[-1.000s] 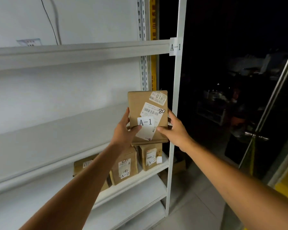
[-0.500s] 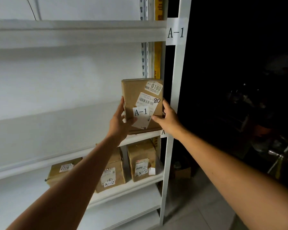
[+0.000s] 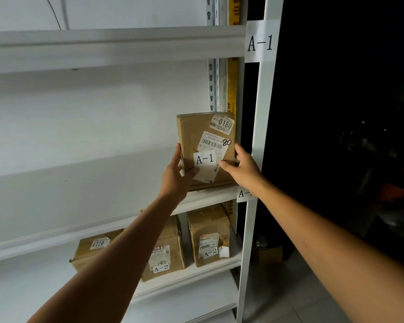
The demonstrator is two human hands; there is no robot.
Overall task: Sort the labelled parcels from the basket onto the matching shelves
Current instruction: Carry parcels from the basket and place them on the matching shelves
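Where left hand (image 3: 175, 181) and right hand (image 3: 243, 169) grip, the parcel (image 3: 195, 132) sits between.

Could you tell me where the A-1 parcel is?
Head view: the A-1 parcel stands on the shelf, far right, between left hand and right hand.

A paper sign (image 3: 260, 41) on the rack post (image 3: 262, 108) reads "A-1". The upper parcel (image 3: 194, 134) bears an "A-1" sticker (image 3: 204, 158), a "0180" sticker (image 3: 222, 124) and a handwritten "80". Below, the right parcel (image 3: 208, 227) and the middle parcel (image 3: 170, 238) read "A-2", and the left parcel (image 3: 86, 252) reads "0227", upside down.
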